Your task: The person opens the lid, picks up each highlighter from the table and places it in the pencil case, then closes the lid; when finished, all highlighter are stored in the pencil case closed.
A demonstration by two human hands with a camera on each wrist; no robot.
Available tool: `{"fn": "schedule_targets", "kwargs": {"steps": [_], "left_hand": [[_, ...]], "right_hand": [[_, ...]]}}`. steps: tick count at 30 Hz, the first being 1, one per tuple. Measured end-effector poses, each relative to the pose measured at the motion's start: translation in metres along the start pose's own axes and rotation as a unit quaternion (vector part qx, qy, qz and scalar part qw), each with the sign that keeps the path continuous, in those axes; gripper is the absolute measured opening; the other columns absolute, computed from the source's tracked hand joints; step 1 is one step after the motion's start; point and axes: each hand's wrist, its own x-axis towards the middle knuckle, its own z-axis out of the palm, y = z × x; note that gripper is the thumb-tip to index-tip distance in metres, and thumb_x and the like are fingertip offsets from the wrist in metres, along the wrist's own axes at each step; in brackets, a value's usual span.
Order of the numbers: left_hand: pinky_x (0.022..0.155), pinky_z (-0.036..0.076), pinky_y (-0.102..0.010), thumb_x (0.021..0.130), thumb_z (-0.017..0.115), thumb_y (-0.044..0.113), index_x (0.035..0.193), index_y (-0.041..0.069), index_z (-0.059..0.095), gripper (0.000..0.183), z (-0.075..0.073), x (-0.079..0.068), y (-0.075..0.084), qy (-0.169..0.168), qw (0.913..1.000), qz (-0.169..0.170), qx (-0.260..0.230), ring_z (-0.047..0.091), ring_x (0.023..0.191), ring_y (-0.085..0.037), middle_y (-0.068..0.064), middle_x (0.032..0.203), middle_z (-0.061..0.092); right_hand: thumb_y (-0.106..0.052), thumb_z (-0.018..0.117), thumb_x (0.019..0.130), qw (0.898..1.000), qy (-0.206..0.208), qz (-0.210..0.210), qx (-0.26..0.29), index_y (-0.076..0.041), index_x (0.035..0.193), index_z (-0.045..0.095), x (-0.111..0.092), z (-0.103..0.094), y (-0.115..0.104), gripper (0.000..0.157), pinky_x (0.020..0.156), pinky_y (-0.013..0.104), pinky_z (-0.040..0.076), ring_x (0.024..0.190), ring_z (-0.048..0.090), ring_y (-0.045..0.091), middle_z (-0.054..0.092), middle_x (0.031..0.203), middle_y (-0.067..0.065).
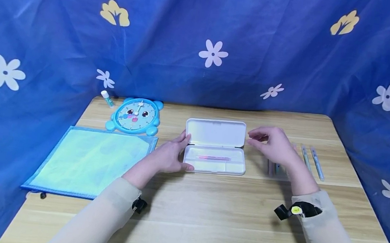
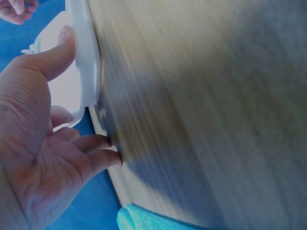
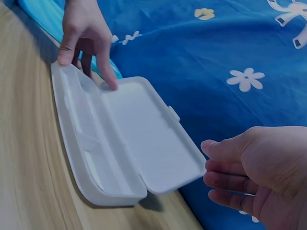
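White pencil case [image 1: 208,166] holding a pink pen [image 1: 214,157] lies open, the left hand [image 1: 169,156] gripping its left end, the empty right hand [image 1: 274,146] relaxed beside the lid [image 1: 217,134].

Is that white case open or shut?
The case is open: its lid is swung back, and a pen shows inside.

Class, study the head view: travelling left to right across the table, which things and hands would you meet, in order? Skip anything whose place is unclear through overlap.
Glue stick → toy clock → left hand → white pencil case → right hand → rightmost pen.
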Motion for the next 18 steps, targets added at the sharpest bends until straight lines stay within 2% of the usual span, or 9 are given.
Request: {"fn": "schedule_targets", "kwargs": {"steps": [11, 18], "left_hand": [[0.123, 0.032, -0.052, 0.083, 0.084, 0.062, 0.170, 0.012, 0.013, 0.123, 0.001, 0.001, -0.001, -0.001, 1.0000, 0.000, -0.004, 0.029, 0.153, -0.044, -0.009, 0.176, 0.004], [0.123, 0.031, -0.052, 0.083, 0.084, 0.062, 0.170, 0.012, 0.013, 0.123, 0.001, 0.002, -0.001, -0.003, 1.0000, -0.003, -0.003, 0.029, 0.153, -0.045, -0.009, 0.176, 0.003]], "right_hand": [[-0.015, 0.078, 0.098, 0.997, 0.024, 0.077, -0.009, 0.004, 0.119, 0.077, -0.013, -0.012, 0.027, 0.028, 0.089, 0.049, 0.058, 0.096, 0.073, 0.030, 0.077, 0.106, 0.015], [-0.012, 0.078, 0.096, 0.988, 0.060, 0.135, -0.044, 0.009, 0.114, 0.076, -0.025, -0.011, 0.037, 0.028, 0.077, 0.042, 0.058, 0.087, 0.073, 0.030, 0.077, 0.097, 0.016]]}}
